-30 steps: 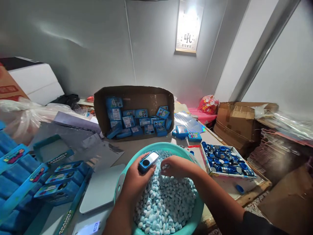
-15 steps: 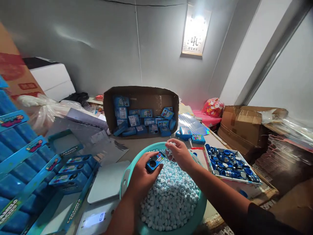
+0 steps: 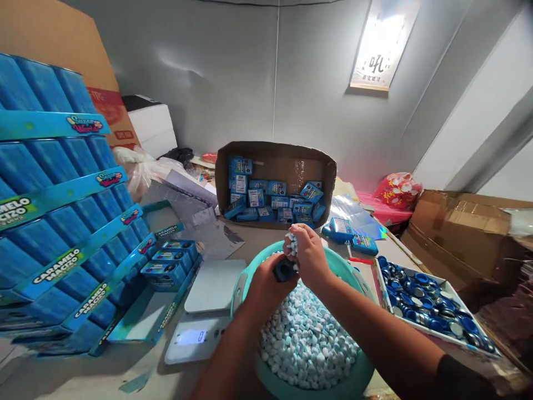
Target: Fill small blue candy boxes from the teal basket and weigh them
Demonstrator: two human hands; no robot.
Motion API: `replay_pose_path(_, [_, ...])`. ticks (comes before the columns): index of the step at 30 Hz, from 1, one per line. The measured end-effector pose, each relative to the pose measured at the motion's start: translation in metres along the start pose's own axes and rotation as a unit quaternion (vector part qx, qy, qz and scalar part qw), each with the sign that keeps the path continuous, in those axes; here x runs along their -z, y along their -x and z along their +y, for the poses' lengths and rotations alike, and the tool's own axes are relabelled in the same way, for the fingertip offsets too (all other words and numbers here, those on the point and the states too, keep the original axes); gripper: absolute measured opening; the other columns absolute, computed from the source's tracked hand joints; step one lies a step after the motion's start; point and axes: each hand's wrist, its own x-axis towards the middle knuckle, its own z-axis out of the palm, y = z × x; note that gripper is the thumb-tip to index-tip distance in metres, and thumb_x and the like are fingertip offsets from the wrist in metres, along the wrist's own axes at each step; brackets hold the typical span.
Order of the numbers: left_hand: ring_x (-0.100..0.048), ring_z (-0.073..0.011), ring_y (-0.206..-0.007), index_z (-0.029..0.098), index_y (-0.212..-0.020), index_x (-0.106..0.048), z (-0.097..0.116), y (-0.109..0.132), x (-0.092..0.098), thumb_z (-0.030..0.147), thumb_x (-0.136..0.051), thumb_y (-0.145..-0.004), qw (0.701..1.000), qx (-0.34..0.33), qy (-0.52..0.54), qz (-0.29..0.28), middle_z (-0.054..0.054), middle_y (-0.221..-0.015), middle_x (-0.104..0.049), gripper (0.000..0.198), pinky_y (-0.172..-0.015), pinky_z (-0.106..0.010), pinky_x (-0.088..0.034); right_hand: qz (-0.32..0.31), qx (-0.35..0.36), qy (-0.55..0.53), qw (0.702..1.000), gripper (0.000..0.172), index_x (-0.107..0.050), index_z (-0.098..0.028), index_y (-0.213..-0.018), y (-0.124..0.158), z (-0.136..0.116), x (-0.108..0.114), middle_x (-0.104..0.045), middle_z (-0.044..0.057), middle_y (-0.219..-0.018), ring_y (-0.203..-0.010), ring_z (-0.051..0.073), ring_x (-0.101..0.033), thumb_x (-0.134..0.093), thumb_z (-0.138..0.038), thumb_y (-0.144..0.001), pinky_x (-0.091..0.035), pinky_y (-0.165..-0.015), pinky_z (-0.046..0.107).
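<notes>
Over teal basin (image 3: 364, 375): left hand (image 3: 266, 283) closed around blue tin (image 3: 285, 271); right hand (image 3: 311, 256), fingers curled around pale candies (image 3: 293, 245), beside tin. White scale (image 3: 214, 286) left of basin.

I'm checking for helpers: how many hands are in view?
2: the left hand holds a box above the tub; the right hand, close beside it, holds candies.

Two hands (image 3: 268, 282) (image 3: 311, 256), one container (image 3: 285, 271), one basin (image 3: 252, 270), one scale (image 3: 213, 289)
</notes>
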Motion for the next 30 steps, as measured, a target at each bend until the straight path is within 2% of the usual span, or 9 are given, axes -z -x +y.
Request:
replay_pose_path(2, [-0.059,-0.0157,-0.077,0.019,-0.086,-0.065,-0.001,0.0,0.0,0.021,-0.066,-0.071,1.0,-0.003,-0.016,0.009,0.0,-0.085,-0.068,0.016,-0.07,-0.026,-0.046,-0.002,0.001,0.001,1.0,0.025,-0.051,-0.021,-0.074,0.002,0.0,-0.002,-0.053,-0.006,-0.057,-0.046,0.008,-0.048,-0.067,-0.039,-0.078,-0.033,-0.04,0.018])
replay_pose_path(6, [-0.057,-0.015,-0.074,0.02,-0.087,-0.065,0.0,0.002,0.001,0.018,-0.063,-0.07,1.0,0.0,-0.018,0.0,0.0,-0.082,-0.067,0.017,-0.068,-0.026,-0.045,0.0,0.01,0.009,1.0,0.023,-0.052,-0.021,-0.073,0.005,0.003,-0.004,-0.053,-0.006,-0.057,-0.048,0.008,-0.05,-0.066,-0.038,-0.078,-0.04,-0.045,0.02])
replay_pose_path(15, [-0.056,-0.0146,-0.071,0.019,-0.084,-0.064,0.002,0.001,0.0,0.02,-0.065,-0.07,1.0,0.012,-0.001,-0.003,0.001,-0.079,-0.066,0.015,-0.065,-0.025,-0.044,-0.004,0.01,0.03,0.999,0.023,-0.053,-0.02,-0.071,0.007,0.004,-0.003,-0.056,-0.004,-0.056,-0.046,0.009,-0.049,-0.064,-0.038,-0.081,-0.04,-0.045,0.021])
replay_pose_path(18, [-0.057,-0.0149,-0.074,0.02,-0.092,-0.063,0.003,0.003,-0.001,0.02,-0.064,-0.071,1.0,0.01,0.025,0.003,0.001,-0.082,-0.067,0.021,-0.065,-0.025,-0.045,-0.007,0.018,0.035,0.999,0.022,-0.054,-0.02,-0.071,0.007,0.005,-0.003,-0.056,-0.005,-0.054,-0.046,0.01,-0.05,-0.062,-0.037,-0.082,-0.041,-0.046,0.022])
replay_pose_path(23, [-0.056,-0.0145,-0.072,0.019,-0.093,-0.062,0.014,0.001,-0.001,0.019,-0.065,-0.069,0.998,0.031,0.047,0.014,0.001,-0.081,-0.066,0.025,-0.064,-0.024,-0.045,-0.015,0.012,0.037,0.999,0.021,-0.054,-0.021,-0.066,0.008,0.003,-0.004,-0.055,-0.005,-0.053,-0.047,0.011,-0.051,-0.062,-0.035,-0.08,-0.044,-0.051,0.025])
replay_pose_path(30, [-0.051,-0.0129,-0.073,0.018,-0.092,-0.06,0.023,-0.007,-0.003,0.018,-0.066,-0.068,0.995,0.052,0.086,-0.003,0.003,-0.079,-0.062,0.025,-0.062,-0.022,-0.043,-0.022,0.017,0.037,0.999,0.023,-0.055,-0.02,-0.06,0.008,0.0,-0.003,-0.055,-0.004,-0.053,-0.052,0.012,-0.052,-0.058,-0.031,-0.08,-0.043,-0.055,0.025])
